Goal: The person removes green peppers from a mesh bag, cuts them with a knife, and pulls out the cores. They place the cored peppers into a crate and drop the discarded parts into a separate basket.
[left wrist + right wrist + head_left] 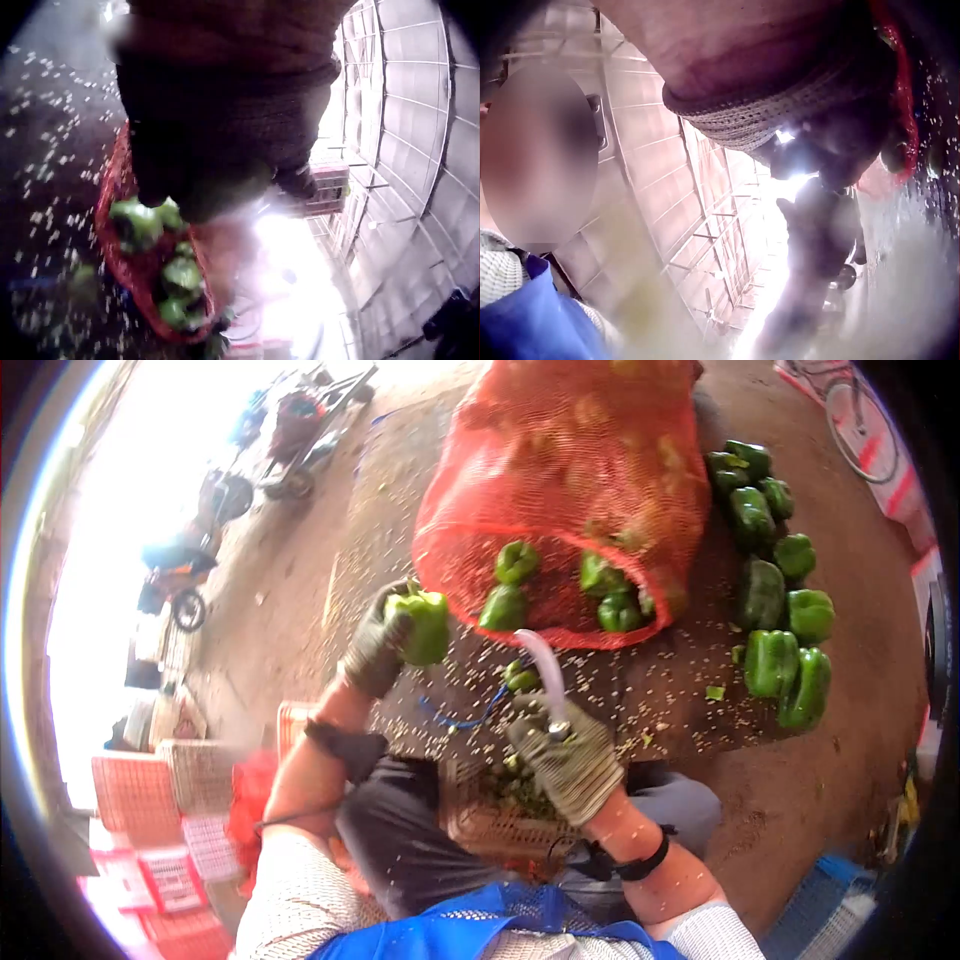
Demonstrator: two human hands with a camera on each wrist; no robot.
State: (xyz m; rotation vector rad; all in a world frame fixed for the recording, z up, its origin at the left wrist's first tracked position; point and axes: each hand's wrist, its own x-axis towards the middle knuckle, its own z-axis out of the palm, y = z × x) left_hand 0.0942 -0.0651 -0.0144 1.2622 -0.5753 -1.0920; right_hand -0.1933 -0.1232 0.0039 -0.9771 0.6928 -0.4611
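The gloved left hand (378, 642) grips a green bell pepper (427, 628) left of the mouth of a red mesh bag (570, 470). In the left wrist view the glove (217, 127) is dark and mostly hides its pepper. My gloved right hand (568, 758) is curled round the base of a pale, curved tool (546, 670), its tip pointing up toward the bag. Several peppers (503, 607) lie inside the bag's mouth. A small green piece (521, 677) lies between the hands, beside a blue cord (470, 722). The right wrist view shows the right glove (780, 120) in shadow.
Several green peppers (770, 663) lie along the table's right side. Pale seeds cover the dark table (680, 705). Below its front edge a crate (500, 822) holds green scraps. Stacked crates (135, 790) stand at left, with wheeled carts (290, 460) farther back and a blue crate (820, 905) at lower right.
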